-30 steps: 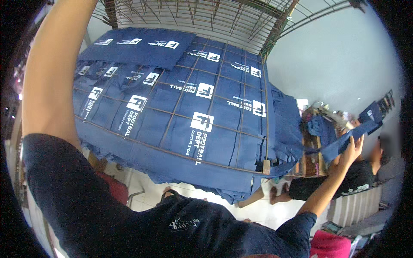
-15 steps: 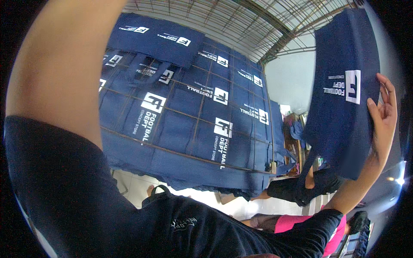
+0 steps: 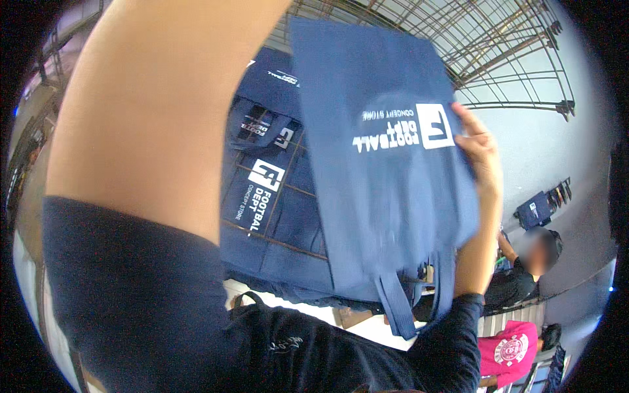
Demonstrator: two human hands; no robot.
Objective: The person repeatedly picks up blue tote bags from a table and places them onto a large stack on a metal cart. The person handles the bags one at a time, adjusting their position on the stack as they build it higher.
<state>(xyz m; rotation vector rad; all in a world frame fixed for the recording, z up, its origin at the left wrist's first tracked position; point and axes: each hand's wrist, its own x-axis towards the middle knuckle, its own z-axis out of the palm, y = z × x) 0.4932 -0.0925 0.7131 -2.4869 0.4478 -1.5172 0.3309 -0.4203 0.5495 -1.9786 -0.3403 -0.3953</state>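
Note:
A navy blue tote bag (image 3: 386,196) with white lettering and a square white emblem hangs in front of me, filling the middle of the view. Its two straps (image 3: 396,304) dangle at the lower end. My right hand (image 3: 481,154) grips the bag's right edge beside the emblem, with thumb and fingers closed on the cloth. My left arm (image 3: 151,124) is raised and passes out over the top edge, so the left hand is out of sight. Behind the held bag, similar navy bags (image 3: 262,203) lie flat on a wire rack, partly covered.
More wire racks (image 3: 511,59) tilt up at the upper right. A person in black (image 3: 514,285) is at the right, and another in a pink shirt (image 3: 508,354) is lower down. A dark blue bag (image 3: 534,209) hangs by the pale wall.
The tote bag and my right hand have come from the far right toward the middle, now covering part of the rack. The bag's face is turned more toward me, and the view has shifted.

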